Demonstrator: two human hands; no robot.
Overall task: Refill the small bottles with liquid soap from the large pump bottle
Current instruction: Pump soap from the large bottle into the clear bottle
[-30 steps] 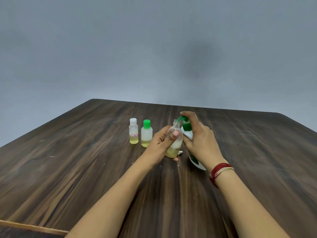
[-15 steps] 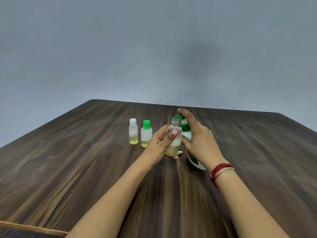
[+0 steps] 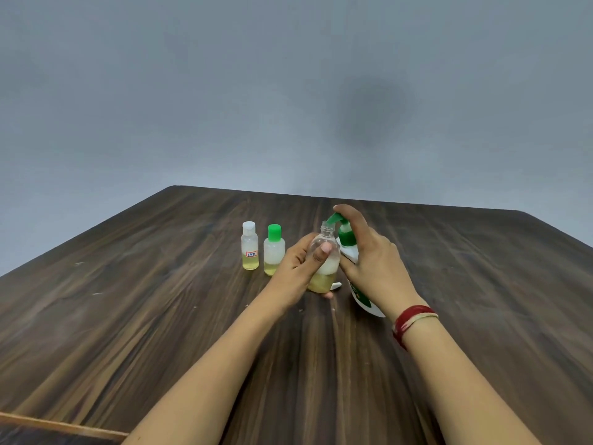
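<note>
Holding nearly dead steady this past second, the left grip stayed curled round the open small bottle, mouth under the spout at nine o'clock of the pump bottle, with the right grip clasping that, forefinger on top, and the soap barely a third up, so more strokes looked needed.

Dim, even light; 1 soft shadow on wall (edges bend, wide-angle).

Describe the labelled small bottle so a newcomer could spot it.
On the dark wooden table, left of the left hand, two capped small bottles stand side by side. The white-capped bottle is the leftmost and bears a red-bordered label; the green-capped bottle beside it has none.
</note>
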